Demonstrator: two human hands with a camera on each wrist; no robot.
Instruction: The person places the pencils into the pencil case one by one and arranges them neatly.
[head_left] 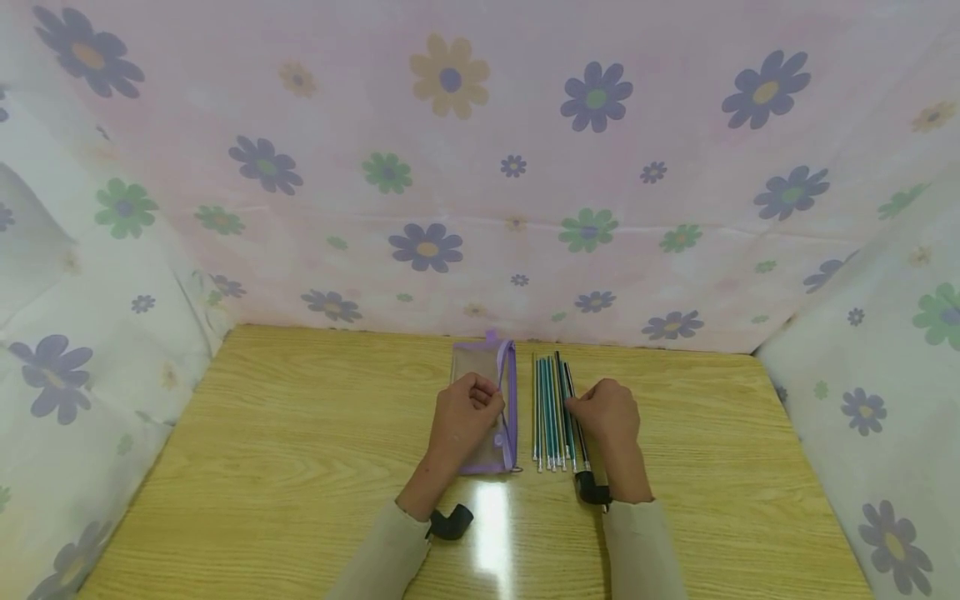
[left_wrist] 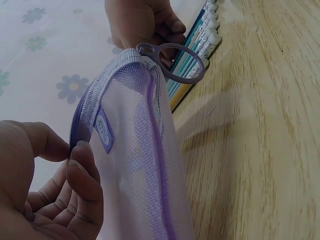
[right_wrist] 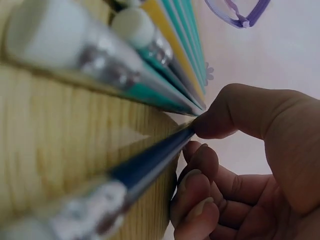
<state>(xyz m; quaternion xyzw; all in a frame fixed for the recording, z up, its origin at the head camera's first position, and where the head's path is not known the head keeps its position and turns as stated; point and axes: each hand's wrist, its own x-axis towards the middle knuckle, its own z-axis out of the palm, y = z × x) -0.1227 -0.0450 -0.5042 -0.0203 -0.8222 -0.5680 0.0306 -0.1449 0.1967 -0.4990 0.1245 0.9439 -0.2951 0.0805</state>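
A mesh pencil case (head_left: 467, 360) with purple trim lies on the table, its zipper side parted. My left hand (head_left: 463, 417) pinches the zippered edge between thumb and index finger, lifting it, as the left wrist view shows up close. Just right of the case lies a row of pencils (head_left: 550, 408), mostly teal with some yellow and dark ones, white erasers towards me. At the row's right end, my right hand (head_left: 613, 417) pinches a dark blue pencil (right_wrist: 150, 167) between thumb and fingers. In the right wrist view, this pencil is slightly apart from its neighbours.
A ring-shaped zipper pull (left_wrist: 182, 80) hangs at the case's near end. The wooden table (head_left: 300, 433) meets a flowered cloth (head_left: 517, 196) behind and at both sides. Black wrist devices (head_left: 452, 522) sit at both sleeve cuffs.
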